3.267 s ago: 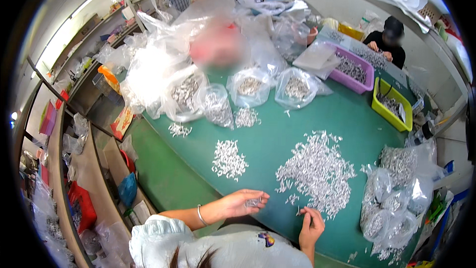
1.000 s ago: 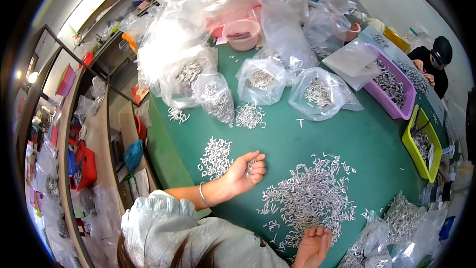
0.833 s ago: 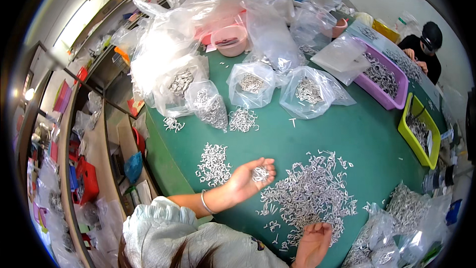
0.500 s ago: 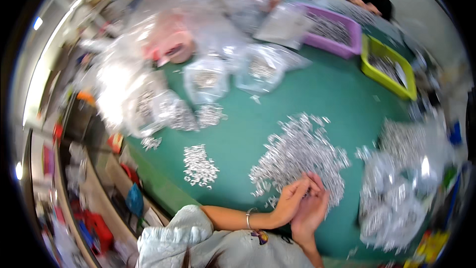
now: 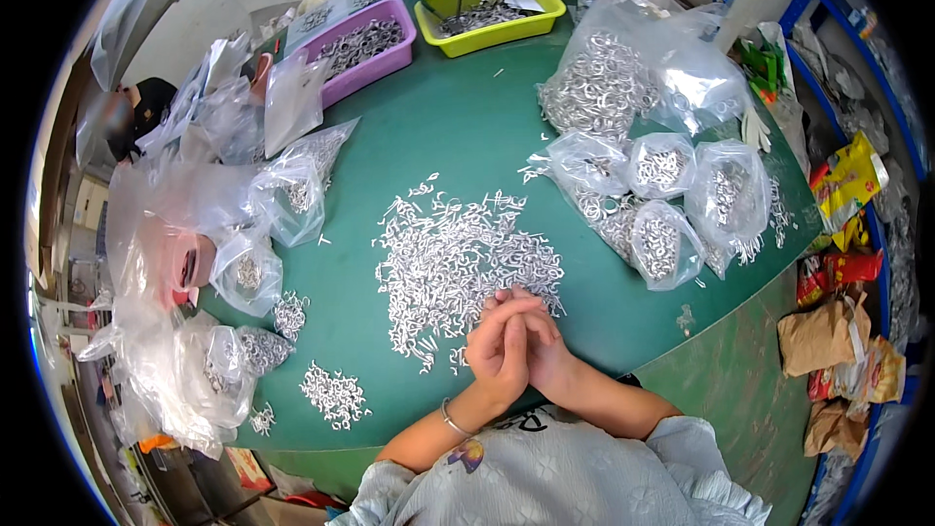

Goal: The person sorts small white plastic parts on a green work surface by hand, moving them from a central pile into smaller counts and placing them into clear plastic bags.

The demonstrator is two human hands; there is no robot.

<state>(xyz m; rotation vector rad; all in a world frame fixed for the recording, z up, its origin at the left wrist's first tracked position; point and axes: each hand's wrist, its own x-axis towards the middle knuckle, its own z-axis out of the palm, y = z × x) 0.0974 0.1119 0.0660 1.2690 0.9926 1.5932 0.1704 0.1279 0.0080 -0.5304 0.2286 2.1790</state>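
Closing the gap we saw a second ago, the left hand (image 5: 499, 349) has met the right hand (image 5: 551, 358); they are pressed together, fingers curled, and we cannot tell whether they hold anything. They sit at the near edge of a heap of small curved silver pieces (image 5: 448, 258) on the green table (image 5: 448, 112). We see a smaller pile (image 5: 333, 395) to the left and a purple tub (image 5: 378, 74) beyond.

Downward head fisheye (exact tilt uncertain)
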